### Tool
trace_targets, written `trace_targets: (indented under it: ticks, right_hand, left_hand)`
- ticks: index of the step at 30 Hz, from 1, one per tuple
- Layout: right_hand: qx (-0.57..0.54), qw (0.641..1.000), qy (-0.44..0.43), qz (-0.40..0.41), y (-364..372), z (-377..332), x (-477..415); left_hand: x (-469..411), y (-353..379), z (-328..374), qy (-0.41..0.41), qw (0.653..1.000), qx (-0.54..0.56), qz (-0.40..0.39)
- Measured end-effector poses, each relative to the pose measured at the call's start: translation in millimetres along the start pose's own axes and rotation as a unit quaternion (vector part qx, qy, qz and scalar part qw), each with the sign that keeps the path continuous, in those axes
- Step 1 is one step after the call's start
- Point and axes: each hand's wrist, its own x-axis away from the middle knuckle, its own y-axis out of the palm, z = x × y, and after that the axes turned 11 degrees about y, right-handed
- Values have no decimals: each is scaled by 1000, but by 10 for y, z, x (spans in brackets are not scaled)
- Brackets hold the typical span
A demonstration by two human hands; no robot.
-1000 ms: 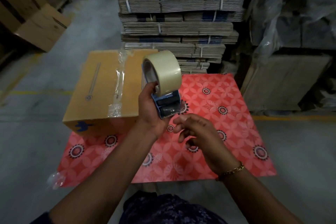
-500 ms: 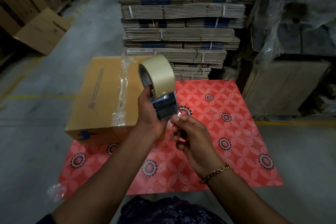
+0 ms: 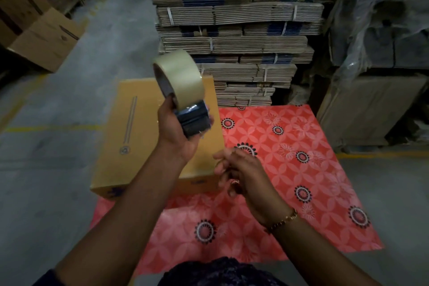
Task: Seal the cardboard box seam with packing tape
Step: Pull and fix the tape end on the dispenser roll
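From the head view I see my left hand [image 3: 178, 132] raised above the cardboard box [image 3: 139, 132], its fingers [image 3: 170, 102] wrapped tight around the dark body of the tape dispenser [image 3: 195, 119], with the roll of clear packing tape [image 3: 180, 76] tilted up and to the far side of the hand. My right hand [image 3: 241, 169] sits nearer and to the right, just below the dispenser and not touching it; its fingers [image 3: 222, 158] are curled loosely inward, and I cannot tell whether they pinch a tape end, since nothing shows clearly between them. A gold bracelet [image 3: 282, 220] circles that wrist. The box lies closed on the left part of a red patterned mat [image 3: 290, 158] spread on the grey concrete floor [image 3: 46, 181]; its long side runs near to far, and a printed stripe with a small round mark shows on its top to the left. My left forearm hides the middle of the box top, so I cannot make out the seam there. Beyond the mat, on the far side, stands a tall stack of flattened cartons [image 3: 234, 30] bundled with white straps. To the far left an open brown carton [image 3: 46, 37] rests on the floor, and to the right are plastic-covered goods [image 3: 383, 18] above a large brown box [image 3: 366, 109].
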Motion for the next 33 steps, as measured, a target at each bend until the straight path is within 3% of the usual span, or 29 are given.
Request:
trace_targets:
  ticks: [5, 10, 13, 19, 26, 33]
  right_hand:
    - [13, 999, -22, 34, 202, -277, -201]
    - [-24, 995, 17, 91, 175, -210, -304]
    - [-54, 995, 42, 78, 175, -150, -351]
    - [-96, 994, 13, 59, 226, -173, -400]
    - [-80, 994, 14, 75, 215, -100, -416]
    - [-97, 991, 54, 76, 186, 132, -290]
  left_hand:
    - [21, 55, -245, -43, 999, -32, -3]
    - [-49, 37, -280, -48, 998, -21, 18]
    - [-101, 25, -301, -55, 998, -23, 23]
    - [-150, 11, -359, -60, 997, -34, 27]
    - [-252, 0, -369, -93, 995, -35, 2]
    - [-426, -129, -379, -117, 993, 24, 10]
